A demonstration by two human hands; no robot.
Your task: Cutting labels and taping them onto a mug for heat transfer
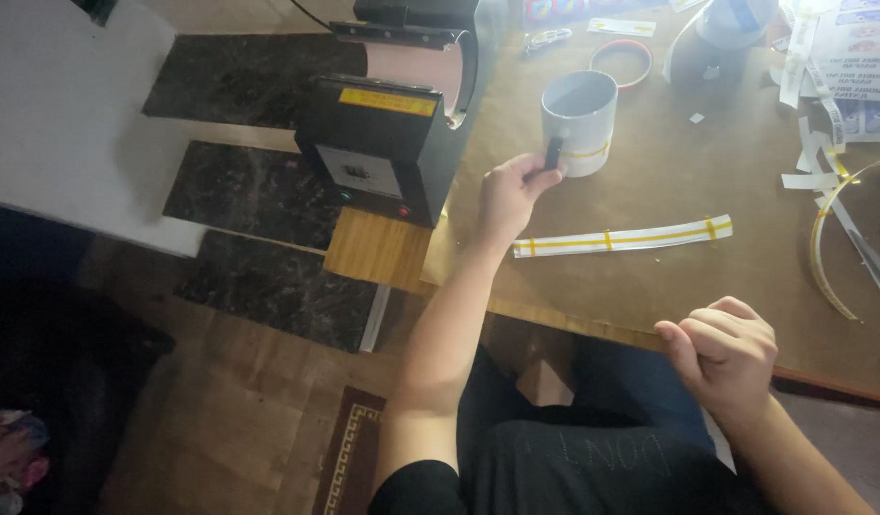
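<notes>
In the head view, the white mug [579, 121] stood upright on the paper-covered surface [650, 181], and everything else sat around it. The left hand [509, 198] reached forward and pinched the mug's dark handle [553, 153] between thumb and fingers, the handle turned toward the person — a grip that would steady or turn the mug without touching the printed sheet, which seemed to be wrapped round its body and held by a band of yellow tape [590, 153]. Just to the left of the mug stood the black mug press [387, 143], its curved heating cuff [416, 62] open toward the mug, so the two lay close enough for a short carry. Nearer the person than the mug lay a long white paper strip [623, 236] crossed by yellow tape pieces, flat and apart from the mug. Behind the mug, a red ring [621, 62] rested on the surface; further right lay a scatter of paper offcuts [812, 143] and a pair of scissors [874, 257] at the edge of the picture, well apart from the mug. The right hand [721, 353] was far from the mug, at the near edge of the surface, its fingers curled into a loose fist and resting there, apparently holding nothing — though whether something small lay inside the curl could not be told. Below the surface the person's dark clothing and a wooden floor [239, 420] showed.
</notes>
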